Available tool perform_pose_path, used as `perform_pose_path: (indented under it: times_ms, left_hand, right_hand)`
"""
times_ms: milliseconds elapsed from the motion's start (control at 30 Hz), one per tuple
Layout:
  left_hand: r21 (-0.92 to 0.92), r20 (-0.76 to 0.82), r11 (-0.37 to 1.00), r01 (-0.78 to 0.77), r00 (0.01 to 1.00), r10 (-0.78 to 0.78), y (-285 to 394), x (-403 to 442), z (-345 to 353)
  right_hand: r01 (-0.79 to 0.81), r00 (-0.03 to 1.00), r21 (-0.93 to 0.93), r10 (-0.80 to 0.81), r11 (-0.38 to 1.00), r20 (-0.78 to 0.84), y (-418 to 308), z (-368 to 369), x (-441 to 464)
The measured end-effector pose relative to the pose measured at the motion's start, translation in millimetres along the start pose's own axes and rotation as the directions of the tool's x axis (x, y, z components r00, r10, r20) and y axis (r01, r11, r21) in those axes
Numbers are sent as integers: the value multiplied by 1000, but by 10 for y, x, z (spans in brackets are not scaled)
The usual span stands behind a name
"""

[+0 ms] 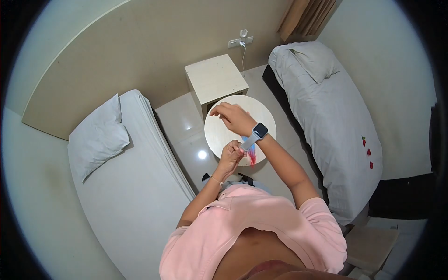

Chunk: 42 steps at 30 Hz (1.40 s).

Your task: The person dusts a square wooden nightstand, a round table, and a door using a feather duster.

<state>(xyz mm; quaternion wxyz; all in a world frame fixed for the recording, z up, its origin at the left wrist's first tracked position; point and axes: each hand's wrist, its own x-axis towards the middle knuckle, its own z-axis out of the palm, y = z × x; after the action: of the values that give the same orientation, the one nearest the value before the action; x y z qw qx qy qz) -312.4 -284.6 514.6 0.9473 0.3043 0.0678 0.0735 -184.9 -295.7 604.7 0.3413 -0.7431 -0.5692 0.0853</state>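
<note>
A smartwatch (260, 130) with a dark screen and a light grey strap lies against my right wrist. The strap's end stands out from the wrist, and my left hand (229, 157) pinches it between thumb and fingers. Over the round table (215, 135), my right hand (234, 117) hangs palm down with its fingers loosely bent and apart, holding nothing. A blue and pink stringy bundle (252, 156) shows on the table beyond the strap, partly hidden by the strap and my right forearm. A thin bracelet circles my left wrist.
A square cabinet (217, 77) stands behind the round table. One bed (135, 200) with a pillow is on the left, another (326, 126) on the right with small red items (368, 152) on it. A white charger (242, 43) is plugged into the wall socket.
</note>
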Motion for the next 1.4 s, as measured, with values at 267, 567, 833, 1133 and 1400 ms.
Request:
perform_pose_path:
  times_ms: [267,567,833,1133,1400]
  left_hand:
    - [329,-77,941,72,996,-49,239,-187,74]
    - [465,-1,863,197,975,-222,311,-206,367]
    - [599,-21,793,112,992,-125,210,-211,357]
    - [673,-24,738,35,999,-26,277,-221,434]
    - [600,-57,798,-52,992,108,346,-230,661]
  right_hand:
    - [199,980,-632,-151,749,129,418,188,-46]
    - [348,935,-562,-324,750,146,163,419,-92]
    - [218,973,-559,-224,800,60,227,347,-145]
    - [178,976,-296,-206,938,-67,-82,199,-192]
    - [125,954,801,151,586,-260,-566,-162,-146]
